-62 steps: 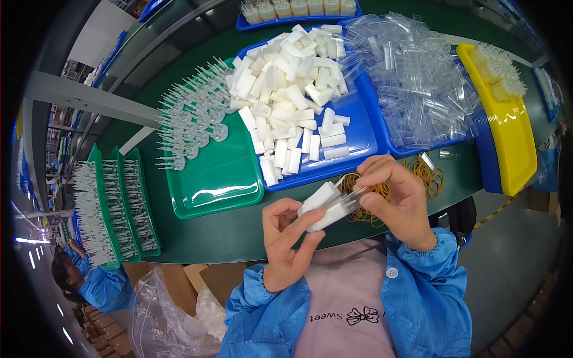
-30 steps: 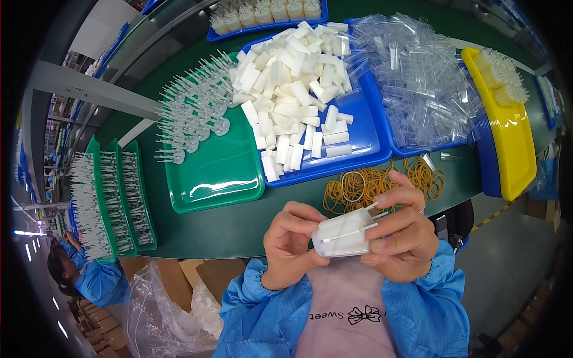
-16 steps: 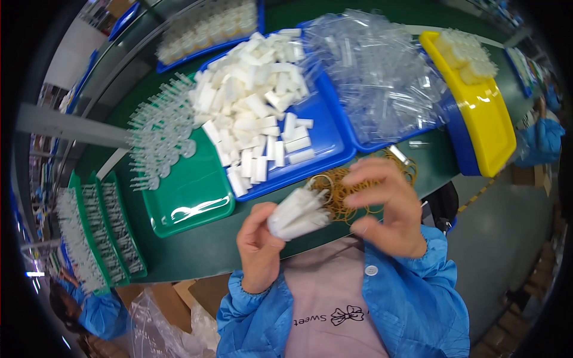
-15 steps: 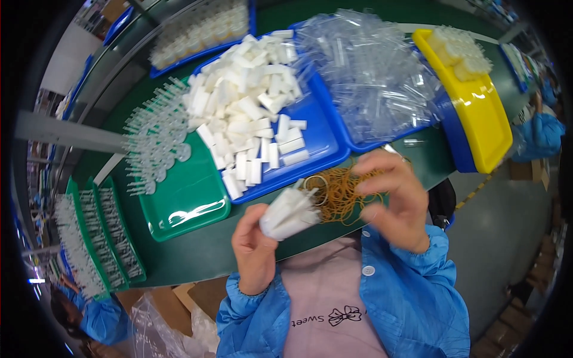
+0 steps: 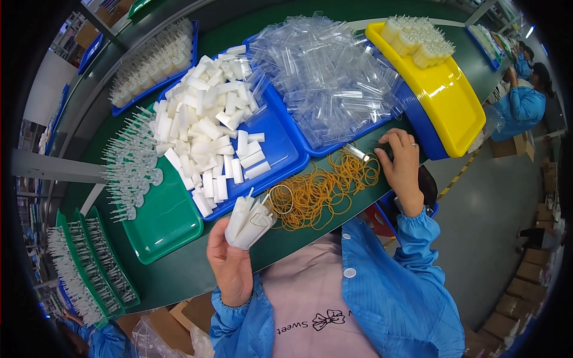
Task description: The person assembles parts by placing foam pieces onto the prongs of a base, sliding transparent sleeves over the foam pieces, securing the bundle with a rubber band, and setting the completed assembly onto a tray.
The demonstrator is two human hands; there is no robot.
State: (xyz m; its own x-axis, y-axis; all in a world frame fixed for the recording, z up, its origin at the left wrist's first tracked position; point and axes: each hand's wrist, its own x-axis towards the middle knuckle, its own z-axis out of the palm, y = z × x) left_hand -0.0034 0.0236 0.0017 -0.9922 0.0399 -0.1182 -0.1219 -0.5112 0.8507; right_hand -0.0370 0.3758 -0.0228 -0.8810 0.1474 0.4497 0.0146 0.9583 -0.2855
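Note:
My left hand [image 5: 230,253] grips a bundle of white pieces [image 5: 252,222] from below, their tops fanned out, above the near edge of the bench. Beside it on the green bench lies a heap of brown-yellow rubber bands [image 5: 313,200], with a pale ring [image 5: 280,198] at its left end. My right hand [image 5: 401,167] is at the right end of the heap, fingers bent and apart, with nothing visible in them. A small shiny cylinder [image 5: 357,151] lies just left of its fingertips. Loose white pieces [image 5: 203,113] fill much of a blue tray [image 5: 277,140] farther back.
Clear plastic tubes [image 5: 328,77] overflow another blue tray. At right, a yellow tray [image 5: 459,110] holds bundled pale parts [image 5: 418,42]. A green tray [image 5: 170,227] with clear stemmed parts [image 5: 131,161] and green racks [image 5: 98,262] stand left. A co-worker [image 5: 519,110] sits at far right.
My right hand has moved from beside the bundle to the far right end of the rubber bands. My left hand still holds the bundle, now more upright. The whole view has shifted.

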